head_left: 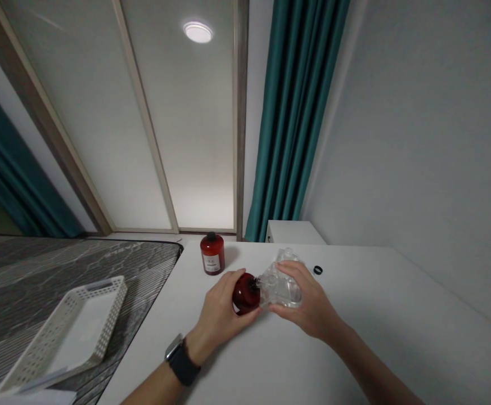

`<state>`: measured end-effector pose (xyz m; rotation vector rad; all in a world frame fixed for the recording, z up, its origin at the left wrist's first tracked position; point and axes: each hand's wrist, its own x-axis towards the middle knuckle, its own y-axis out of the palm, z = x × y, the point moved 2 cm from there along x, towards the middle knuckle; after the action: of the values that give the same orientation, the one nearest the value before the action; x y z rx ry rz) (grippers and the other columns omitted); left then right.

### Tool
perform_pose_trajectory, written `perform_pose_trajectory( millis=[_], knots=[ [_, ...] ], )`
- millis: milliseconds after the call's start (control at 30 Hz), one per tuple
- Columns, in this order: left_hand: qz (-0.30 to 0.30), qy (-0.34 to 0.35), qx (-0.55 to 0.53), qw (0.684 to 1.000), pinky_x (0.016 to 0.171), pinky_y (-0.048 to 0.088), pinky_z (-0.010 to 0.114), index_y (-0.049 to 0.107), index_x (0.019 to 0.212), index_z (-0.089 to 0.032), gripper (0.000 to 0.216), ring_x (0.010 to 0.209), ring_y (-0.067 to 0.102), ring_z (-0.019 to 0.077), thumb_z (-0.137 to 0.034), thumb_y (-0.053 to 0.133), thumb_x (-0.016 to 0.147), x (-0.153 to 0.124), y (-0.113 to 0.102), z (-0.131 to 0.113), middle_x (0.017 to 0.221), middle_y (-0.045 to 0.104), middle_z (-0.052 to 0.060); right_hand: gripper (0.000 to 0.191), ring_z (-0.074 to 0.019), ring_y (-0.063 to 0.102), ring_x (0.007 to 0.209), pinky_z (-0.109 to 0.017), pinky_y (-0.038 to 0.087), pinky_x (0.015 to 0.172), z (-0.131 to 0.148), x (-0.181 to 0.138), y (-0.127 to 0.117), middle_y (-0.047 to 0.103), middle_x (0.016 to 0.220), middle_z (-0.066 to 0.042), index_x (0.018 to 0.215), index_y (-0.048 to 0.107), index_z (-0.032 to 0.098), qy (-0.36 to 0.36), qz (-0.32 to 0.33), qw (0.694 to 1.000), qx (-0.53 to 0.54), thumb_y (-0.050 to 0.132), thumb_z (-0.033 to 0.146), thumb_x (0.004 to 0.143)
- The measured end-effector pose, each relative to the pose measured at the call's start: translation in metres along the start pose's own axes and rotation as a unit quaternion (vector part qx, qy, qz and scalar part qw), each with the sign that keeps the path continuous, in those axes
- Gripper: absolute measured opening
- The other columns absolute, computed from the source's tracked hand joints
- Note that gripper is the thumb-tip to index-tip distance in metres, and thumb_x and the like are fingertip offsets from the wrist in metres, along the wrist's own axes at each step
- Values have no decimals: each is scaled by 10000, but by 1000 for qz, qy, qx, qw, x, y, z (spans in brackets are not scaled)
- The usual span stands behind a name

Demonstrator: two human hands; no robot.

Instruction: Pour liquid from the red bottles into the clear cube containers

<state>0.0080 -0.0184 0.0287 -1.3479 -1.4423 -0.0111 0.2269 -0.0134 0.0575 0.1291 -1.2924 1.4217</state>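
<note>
My left hand (222, 309) is wrapped round a small dark red bottle (245, 292) lying tilted on the white table (355, 337). My right hand (308, 304) grips a clear, crumpled plastic pouch (281, 281) whose spout meets the red bottle's mouth. A second red bottle (212, 253) with a black cap and a pale label stands upright behind my left hand. A small black ring-shaped cap (318, 270) lies on the table just right of the pouch.
A white perforated basket (72, 332) sits tilted on a grey patterned mattress (38, 270) at the left. A white cabinet (293, 232) stands behind the table by teal curtains (296, 118). A white wall rises on the right.
</note>
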Motion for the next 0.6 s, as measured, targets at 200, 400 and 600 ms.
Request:
perform_pose_trajectory(
  millis=[200,400,600],
  knots=[
    [-8,-15,-14,1000,889,588,460,429,1324,-211,689,1067,677,301,-387,770,752,-3,3,-1,1199,658,138,655,-324,617,1170,-498,540,983,2,3,-3,622,1251,-153,1317,528,220,-11,5,1000,5,814,334,739],
    [-16,-22,-28,999,903,584,461,427,1328,-209,696,1084,671,299,-356,776,744,-4,6,-1,1210,655,131,651,-321,617,1167,-491,533,987,5,7,-6,629,1240,-145,1325,526,228,-18,15,1000,1,804,332,745],
    [-20,-27,-28,999,895,588,458,435,1324,-206,691,1072,677,301,-371,777,747,-4,6,-2,1201,660,133,655,-324,617,1167,-498,533,987,5,8,-7,624,1238,-146,1323,528,227,-16,21,1000,-2,808,347,743]
  ],
)
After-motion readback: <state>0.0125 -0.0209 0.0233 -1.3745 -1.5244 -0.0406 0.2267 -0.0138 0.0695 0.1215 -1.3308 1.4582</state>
